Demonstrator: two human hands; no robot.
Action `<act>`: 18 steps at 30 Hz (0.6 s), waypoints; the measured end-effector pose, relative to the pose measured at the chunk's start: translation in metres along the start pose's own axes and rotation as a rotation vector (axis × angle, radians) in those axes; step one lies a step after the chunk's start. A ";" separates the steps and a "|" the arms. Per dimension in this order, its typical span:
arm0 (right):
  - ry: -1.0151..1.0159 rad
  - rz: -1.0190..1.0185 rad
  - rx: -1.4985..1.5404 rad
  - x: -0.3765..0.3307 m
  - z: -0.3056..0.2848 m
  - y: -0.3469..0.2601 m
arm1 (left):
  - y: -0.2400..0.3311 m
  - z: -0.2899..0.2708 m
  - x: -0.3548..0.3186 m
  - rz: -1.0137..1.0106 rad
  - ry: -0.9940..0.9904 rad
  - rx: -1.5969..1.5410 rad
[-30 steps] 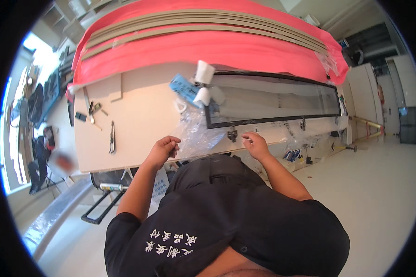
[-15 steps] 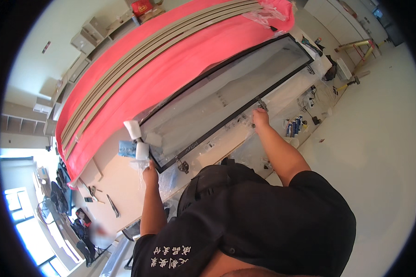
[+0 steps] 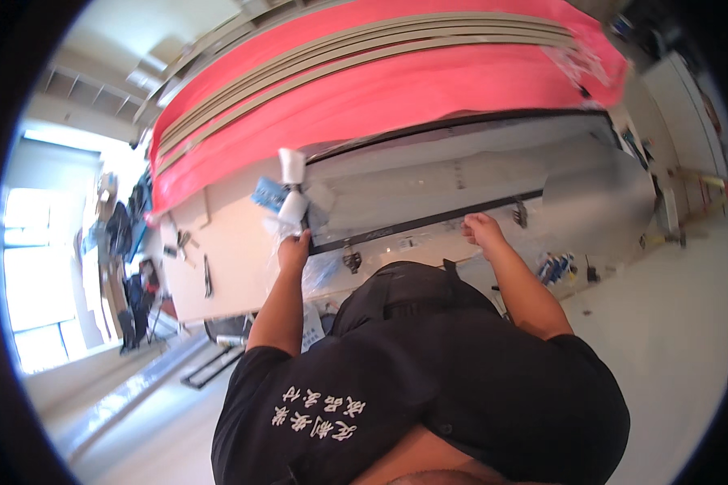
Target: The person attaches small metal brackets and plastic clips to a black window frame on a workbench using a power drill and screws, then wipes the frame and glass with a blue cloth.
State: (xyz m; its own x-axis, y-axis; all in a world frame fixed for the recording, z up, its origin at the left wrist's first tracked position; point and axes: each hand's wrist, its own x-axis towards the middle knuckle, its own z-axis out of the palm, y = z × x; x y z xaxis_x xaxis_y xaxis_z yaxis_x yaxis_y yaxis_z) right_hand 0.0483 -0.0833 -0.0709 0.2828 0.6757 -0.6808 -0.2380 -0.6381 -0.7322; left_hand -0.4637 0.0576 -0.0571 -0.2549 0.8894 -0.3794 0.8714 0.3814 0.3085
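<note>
A long glass door panel (image 3: 396, 182) with a black frame (image 3: 412, 226) lies on the worktable, partly under clear plastic. Dark metal hinges (image 3: 352, 259) stick out from its near edge. At its left corner my left hand (image 3: 294, 252) is closed on clear plastic wrap (image 3: 281, 228), with the thumb beside the frame end. Just above that hand are white foam pieces (image 3: 292, 167) and a blue packet (image 3: 268, 194). My right hand (image 3: 485, 231) is closed in a pinch just in front of the near frame edge, left of another hinge (image 3: 520, 212); what it holds is hidden.
Beyond the panel, long beige strips (image 3: 364, 42) rest on a pink sheet (image 3: 380, 85). Pliers (image 3: 208, 276) and small tools lie on the table's left part. Several blue-and-white tubes (image 3: 556, 268) stand to the right. A blurred patch covers the panel's right end.
The view has turned, so the panel lies more level across it. My right hand has come away from the hinge toward the left. My left hand stays at the panel's left corner.
</note>
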 end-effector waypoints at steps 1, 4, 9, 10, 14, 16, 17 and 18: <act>-0.022 -0.017 -0.058 -0.003 0.008 0.000 | 0.009 -0.008 -0.008 0.002 0.067 -0.060; -0.174 -0.133 -0.338 -0.003 0.035 0.006 | 0.023 -0.036 -0.011 0.078 0.157 -0.005; -0.169 -0.324 -0.642 -0.002 0.054 0.006 | 0.054 -0.055 0.018 0.092 0.124 0.087; -0.159 -0.342 -0.664 -0.009 0.060 -0.001 | 0.053 -0.055 0.028 0.063 0.104 0.056; -0.031 -0.408 -0.925 -0.036 0.099 -0.014 | -0.029 -0.025 0.094 -0.103 0.182 -0.235; 0.024 -0.565 -1.046 -0.050 0.111 -0.020 | -0.027 -0.021 0.100 -0.162 0.007 -0.390; 0.043 -0.646 -1.107 -0.057 0.118 -0.021 | -0.029 -0.021 0.101 -0.197 -0.079 -0.467; 0.037 -0.652 -1.098 -0.062 0.124 -0.023 | -0.016 -0.027 0.097 -0.191 -0.158 -0.474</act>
State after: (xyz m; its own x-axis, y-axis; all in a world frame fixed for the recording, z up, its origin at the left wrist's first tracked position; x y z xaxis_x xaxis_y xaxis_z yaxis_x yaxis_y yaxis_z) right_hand -0.0795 -0.0647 -0.0142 0.0870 0.9781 -0.1892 0.8387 -0.1744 -0.5158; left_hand -0.5134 0.1441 -0.0755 -0.2923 0.7583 -0.5826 0.5214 0.6371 0.5676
